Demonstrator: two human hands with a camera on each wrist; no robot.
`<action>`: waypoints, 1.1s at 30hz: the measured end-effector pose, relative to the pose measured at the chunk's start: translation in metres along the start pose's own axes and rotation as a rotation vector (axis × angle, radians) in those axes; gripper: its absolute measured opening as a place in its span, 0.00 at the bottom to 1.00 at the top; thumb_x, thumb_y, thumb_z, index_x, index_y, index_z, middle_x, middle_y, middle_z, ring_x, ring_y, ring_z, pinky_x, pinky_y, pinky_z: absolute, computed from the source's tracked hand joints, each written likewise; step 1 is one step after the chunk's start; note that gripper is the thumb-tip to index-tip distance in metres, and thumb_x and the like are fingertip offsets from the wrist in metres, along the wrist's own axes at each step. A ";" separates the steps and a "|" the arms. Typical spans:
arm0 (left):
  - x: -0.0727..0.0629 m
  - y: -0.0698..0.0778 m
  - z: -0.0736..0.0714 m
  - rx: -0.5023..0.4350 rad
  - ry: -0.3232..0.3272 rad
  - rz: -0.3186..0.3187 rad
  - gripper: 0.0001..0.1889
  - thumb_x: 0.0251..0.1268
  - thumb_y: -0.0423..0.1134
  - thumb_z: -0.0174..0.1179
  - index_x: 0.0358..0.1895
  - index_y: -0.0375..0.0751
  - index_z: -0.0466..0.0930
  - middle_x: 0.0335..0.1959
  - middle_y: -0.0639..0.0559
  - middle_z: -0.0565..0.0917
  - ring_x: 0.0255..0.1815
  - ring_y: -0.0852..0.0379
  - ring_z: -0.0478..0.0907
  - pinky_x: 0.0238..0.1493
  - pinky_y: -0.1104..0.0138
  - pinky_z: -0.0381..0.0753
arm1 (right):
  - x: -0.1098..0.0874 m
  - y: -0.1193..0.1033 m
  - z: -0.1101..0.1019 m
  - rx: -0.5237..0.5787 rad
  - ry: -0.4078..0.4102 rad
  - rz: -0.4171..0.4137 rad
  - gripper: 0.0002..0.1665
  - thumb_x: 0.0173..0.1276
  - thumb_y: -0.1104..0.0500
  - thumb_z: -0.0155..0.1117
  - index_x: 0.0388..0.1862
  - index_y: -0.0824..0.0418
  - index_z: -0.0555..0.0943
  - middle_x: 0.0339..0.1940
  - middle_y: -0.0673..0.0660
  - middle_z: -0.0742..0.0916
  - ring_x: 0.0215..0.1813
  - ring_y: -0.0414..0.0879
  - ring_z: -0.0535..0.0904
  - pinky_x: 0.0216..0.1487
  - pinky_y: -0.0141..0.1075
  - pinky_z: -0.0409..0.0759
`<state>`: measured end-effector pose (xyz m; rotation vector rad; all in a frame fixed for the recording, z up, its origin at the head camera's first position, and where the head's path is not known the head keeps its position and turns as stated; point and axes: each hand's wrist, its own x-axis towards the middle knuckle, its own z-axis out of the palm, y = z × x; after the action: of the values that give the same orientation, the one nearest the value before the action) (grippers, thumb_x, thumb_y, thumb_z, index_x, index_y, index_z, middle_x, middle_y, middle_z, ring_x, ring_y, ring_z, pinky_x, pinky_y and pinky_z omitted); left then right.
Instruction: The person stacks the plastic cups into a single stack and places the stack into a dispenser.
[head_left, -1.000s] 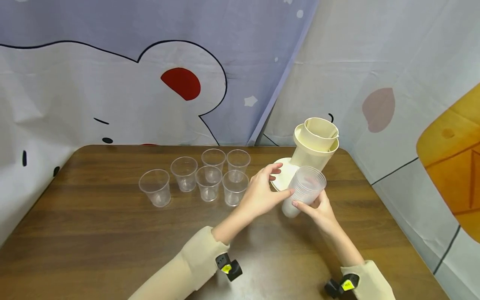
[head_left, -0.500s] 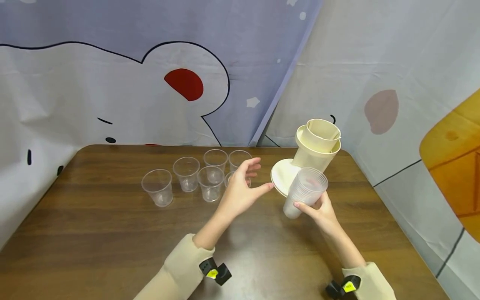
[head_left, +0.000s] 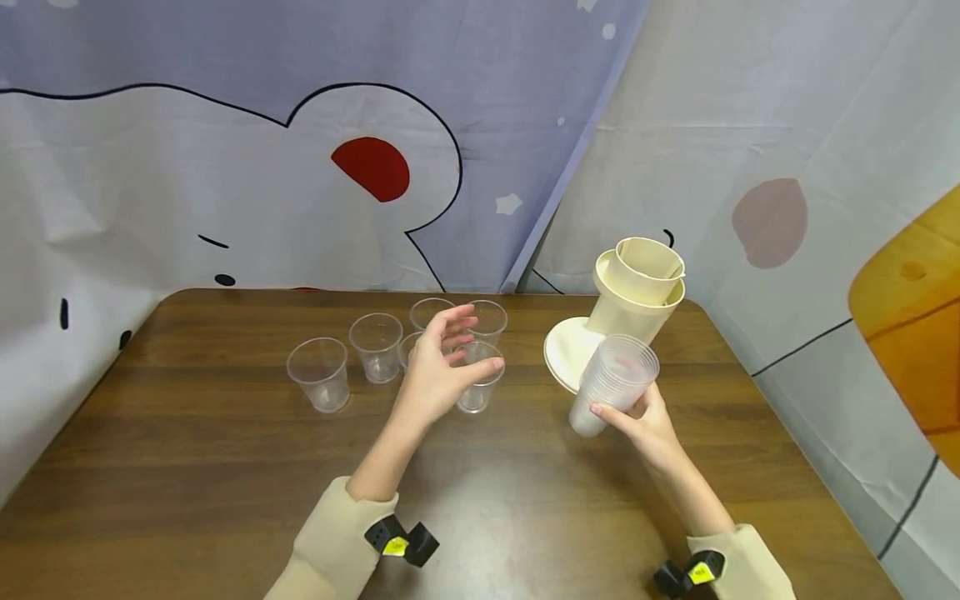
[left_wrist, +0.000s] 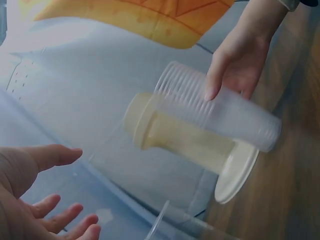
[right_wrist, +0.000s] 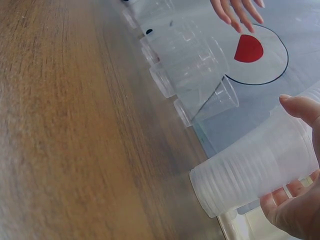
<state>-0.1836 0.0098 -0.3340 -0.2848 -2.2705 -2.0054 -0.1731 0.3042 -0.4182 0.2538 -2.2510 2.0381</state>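
In the head view my right hand (head_left: 647,427) grips a tall nested stack of clear plastic cups (head_left: 606,392), thumb in front. The stack leans, mouths up and to the right. Ribbed layers of its rims show in the left wrist view. My left hand (head_left: 437,371) hovers before the single clear cups, fingers spread and nothing in them; the left wrist view shows that hand (left_wrist: 30,195) bare too. It partly covers the front right cup (head_left: 474,398) and hides most of another. Further left stand a second cup (head_left: 377,350) and the leftmost cup (head_left: 321,379).
Two more clear cups stand at the back, one (head_left: 487,321) to the right of the other. A cream cup-shaped holder (head_left: 633,292) with a round white disc (head_left: 568,354) at its base stands behind the stack. The brown wooden table (head_left: 187,500) meets a printed cloth (head_left: 225,192) behind.
My left hand has drawn away from the stack and moved left to the single cups, its fingers bare throughout. The right hand keeps hold of the stack in nearly the same place.
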 end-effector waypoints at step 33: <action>0.000 0.000 -0.119 0.138 0.249 -0.060 0.41 0.51 0.32 0.71 0.70 0.39 0.61 0.64 0.42 0.74 0.63 0.50 0.70 0.69 0.56 0.65 | 0.000 -0.002 0.000 0.001 0.001 0.007 0.40 0.57 0.74 0.65 0.65 0.53 0.61 0.54 0.45 0.77 0.55 0.34 0.77 0.55 0.25 0.76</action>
<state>-0.1890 -0.1080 -0.3187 0.0430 -2.2666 -1.7830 -0.1724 0.3040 -0.4163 0.2449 -2.2537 2.0429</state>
